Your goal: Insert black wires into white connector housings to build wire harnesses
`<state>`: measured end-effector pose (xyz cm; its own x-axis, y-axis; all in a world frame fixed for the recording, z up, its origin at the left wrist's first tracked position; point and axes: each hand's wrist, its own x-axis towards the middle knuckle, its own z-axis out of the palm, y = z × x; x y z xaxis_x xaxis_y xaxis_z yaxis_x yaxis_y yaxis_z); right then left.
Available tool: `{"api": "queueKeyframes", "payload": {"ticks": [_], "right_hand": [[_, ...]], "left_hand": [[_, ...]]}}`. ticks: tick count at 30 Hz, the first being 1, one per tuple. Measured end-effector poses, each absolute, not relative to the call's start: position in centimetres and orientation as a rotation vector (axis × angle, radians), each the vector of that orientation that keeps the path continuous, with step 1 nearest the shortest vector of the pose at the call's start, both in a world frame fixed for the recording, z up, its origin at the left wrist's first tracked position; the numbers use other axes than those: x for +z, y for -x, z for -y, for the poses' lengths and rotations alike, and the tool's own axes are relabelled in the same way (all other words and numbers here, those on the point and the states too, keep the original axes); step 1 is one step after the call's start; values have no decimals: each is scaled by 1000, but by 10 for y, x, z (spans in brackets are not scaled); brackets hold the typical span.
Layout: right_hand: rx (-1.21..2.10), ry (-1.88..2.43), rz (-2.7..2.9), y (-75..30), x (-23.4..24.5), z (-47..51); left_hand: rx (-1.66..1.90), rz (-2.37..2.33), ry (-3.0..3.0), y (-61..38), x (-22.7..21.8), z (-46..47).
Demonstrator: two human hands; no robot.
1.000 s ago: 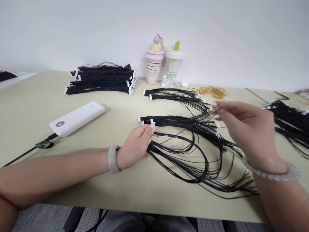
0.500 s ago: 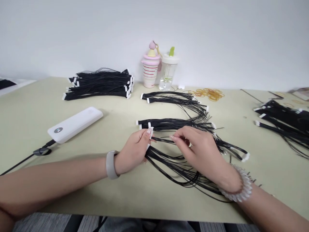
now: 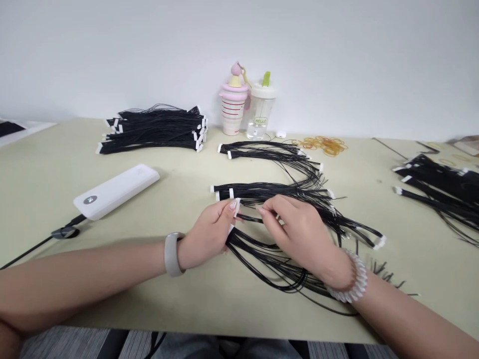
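My left hand (image 3: pixel 211 227) is closed around the white connector end of a black wire harness (image 3: pixel 269 259), with a second white connector (image 3: pixel 237 205) pinched under the thumb. Black wires run from it to the right, beneath my other hand. The fingers of my right hand (image 3: pixel 295 232) are pinched together just right of that connector, at a thin black wire (image 3: pixel 250 218). Loose wire ends fan out past the right wrist. Just behind both hands lie more black harnesses (image 3: pixel 258 190) with white connectors, partly covered by the right hand.
A stack of black harnesses (image 3: pixel 153 130) lies at the back left, another pile (image 3: pixel 445 192) at the right. A white power bank (image 3: pixel 117 192) with a cable rests at left. At the back are a pink-lidded cup (image 3: pixel 232 112), a clear bottle (image 3: pixel 261 112) and rubber bands (image 3: pixel 325 145).
My right hand has moved a little left, closer to the connector in my left hand. The left hand stays nearly in place, still holding the harness.
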<state>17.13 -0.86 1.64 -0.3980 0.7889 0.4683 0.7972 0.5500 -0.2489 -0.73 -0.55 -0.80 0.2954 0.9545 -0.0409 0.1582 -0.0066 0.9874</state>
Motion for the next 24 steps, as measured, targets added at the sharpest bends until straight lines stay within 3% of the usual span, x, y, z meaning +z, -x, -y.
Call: {"api": "queueKeyframes", "payload": {"ticks": [24], "right_hand": [[-261,985,2281,-174,13,8]], "left_hand": [[876,-1095,-1502,9,-6,6]]}}
